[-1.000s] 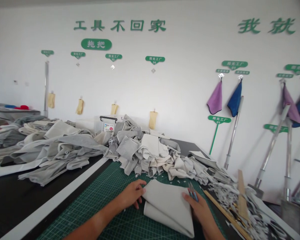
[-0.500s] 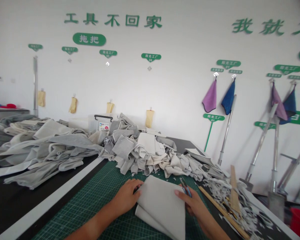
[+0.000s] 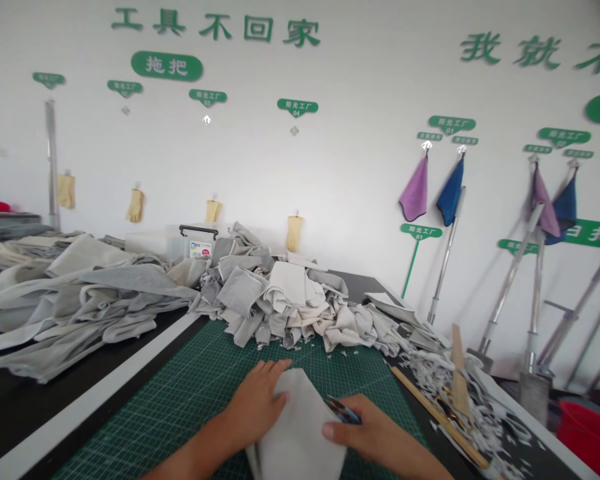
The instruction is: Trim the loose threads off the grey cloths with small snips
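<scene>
A folded pale grey cloth [image 3: 297, 427] lies on the green cutting mat [image 3: 195, 393], and its lower end runs out of the picture. My left hand [image 3: 253, 403] rests on the cloth's left side, fingers pressing down on it. My right hand [image 3: 365, 420] lies on the right side, with a small blue-handled pair of scissors [image 3: 343, 411] held under its fingers. The blades are mostly hidden by the hand, so I cannot see their shape.
A large heap of grey and cream cloth offcuts [image 3: 275, 300] stands beyond the mat, with more grey cloth [image 3: 80, 293] on the black table to the left. A wooden ruler [image 3: 430, 417] and cloth scraps [image 3: 460, 400] lie right. A red bucket [image 3: 593, 440] stands low right.
The view has tilted and shifted. The cloth has moved nearer me and now narrows toward the far end. Both hands have closed in over it, and the scissors lie lower and flatter.
</scene>
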`<state>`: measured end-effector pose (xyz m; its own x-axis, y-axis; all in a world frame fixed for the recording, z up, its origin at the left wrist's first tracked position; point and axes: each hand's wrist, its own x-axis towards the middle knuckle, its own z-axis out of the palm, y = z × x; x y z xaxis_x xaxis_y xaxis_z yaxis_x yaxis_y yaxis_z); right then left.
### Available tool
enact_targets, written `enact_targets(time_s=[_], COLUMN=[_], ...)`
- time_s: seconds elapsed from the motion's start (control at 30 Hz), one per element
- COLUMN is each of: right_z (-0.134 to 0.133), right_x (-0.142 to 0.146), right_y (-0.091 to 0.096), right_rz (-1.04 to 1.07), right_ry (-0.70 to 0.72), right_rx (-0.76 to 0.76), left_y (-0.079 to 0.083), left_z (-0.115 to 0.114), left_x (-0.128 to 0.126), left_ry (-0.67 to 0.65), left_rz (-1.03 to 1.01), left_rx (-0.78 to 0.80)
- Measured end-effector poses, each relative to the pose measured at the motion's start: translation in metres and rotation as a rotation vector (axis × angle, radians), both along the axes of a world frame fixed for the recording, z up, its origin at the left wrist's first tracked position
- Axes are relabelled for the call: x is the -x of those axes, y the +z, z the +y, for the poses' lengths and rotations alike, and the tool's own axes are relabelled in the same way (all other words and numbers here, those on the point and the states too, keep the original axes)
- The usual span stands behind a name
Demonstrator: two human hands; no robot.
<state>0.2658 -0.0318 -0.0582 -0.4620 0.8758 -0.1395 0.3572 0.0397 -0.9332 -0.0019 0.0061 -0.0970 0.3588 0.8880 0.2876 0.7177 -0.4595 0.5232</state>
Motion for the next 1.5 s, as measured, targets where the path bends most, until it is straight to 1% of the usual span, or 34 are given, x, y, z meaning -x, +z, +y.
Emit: enact_targets(time_s=[0.07,0.13,0.2,0.23,0.3,0.4,0.5,0.6,0.67,0.73,0.8,0.83,0.87,0.9,0.97,1.03,1.13,1.23,1.3,1.4,1.5], right_z=[-0.006,-0.008,-0.007,-0.006,-0.005,-0.003,-0.001,0.003,0.005,0.006,0.005,0.004,0.002,0.001,-0.002,-0.004,-0.009,-0.017,-0.026,-0.039,-0.047], right_x=[-0.005,-0.013,-0.018,-0.019,-0.018,-0.012,-0.010,-0.011,-0.014,-0.016,-0.017,-0.017,-0.017,-0.016,-0.014,-0.011,-0.003,0.007,0.012,0.016,0.014], right_y=[0.006,0.008,0.008,0.007,0.005,0.003,0.002,0.003,0.006,0.013,0.023,0.029,0.035,0.041,0.054,0.065,0.080,0.094,0.103,0.116,0.120], right_rz=[-0.125,-0.228,-0.277,-0.274,-0.219,-0.065,0.083,0.144,0.157,0.165,0.170,0.175,0.177,0.176,0.161,0.123,0.023,-0.076,-0.141,-0.246,-0.314], right_ry=[0.123,0.268,0.361,0.375,0.328,0.171,0.032,-0.077,-0.155,-0.218,-0.230,-0.223,-0.214,-0.205,-0.195,-0.178,-0.116,-0.085,-0.037,0.054,0.036], right_rx=[0.037,0.032,-0.005,-0.012,0.013,0.101,0.145,0.139,0.126,0.103,0.057,0.027,0.000,-0.025,-0.069,-0.114,-0.239,-0.404,-0.458,-0.462,-0.480], left_y=[-0.004,-0.004,-0.001,0.000,0.001,-0.002,-0.004,-0.002,0.001,0.002,0.001,0.001,0.000,0.001,0.004,0.013,0.035,0.059,0.073,0.085,0.087], left_z=[0.004,0.006,0.007,0.008,0.009,0.011,0.013,0.014,0.014,0.015,0.015,0.014,0.014,0.013,0.009,0.002,-0.015,-0.036,-0.047,-0.055,-0.056], left_x=[0.002,0.005,0.007,0.008,0.009,0.012,0.016,0.018,0.018,0.017,0.015,0.014,0.013,0.012,0.010,0.005,-0.006,-0.022,-0.031,-0.040,-0.040], left_ry=[0.110,0.188,0.223,0.227,0.233,0.248,0.275,0.305,0.290,0.255,0.209,0.177,0.142,0.104,0.028,-0.039,-0.149,-0.312,-0.400,-0.413,-0.374], left_rz=[0.044,0.085,0.112,0.119,0.123,0.117,0.113,0.093,0.014,-0.136,-0.275,-0.311,-0.315,-0.295,-0.244,-0.245,-0.336,-0.420,-0.450,-0.486,-0.475], left_rx=[-0.001,-0.005,-0.009,-0.016,-0.034,-0.030,0.017,0.085,0.187,0.386,0.584,0.641,0.661,0.646,0.557,0.454,0.339,0.306,0.285,0.221,0.110])
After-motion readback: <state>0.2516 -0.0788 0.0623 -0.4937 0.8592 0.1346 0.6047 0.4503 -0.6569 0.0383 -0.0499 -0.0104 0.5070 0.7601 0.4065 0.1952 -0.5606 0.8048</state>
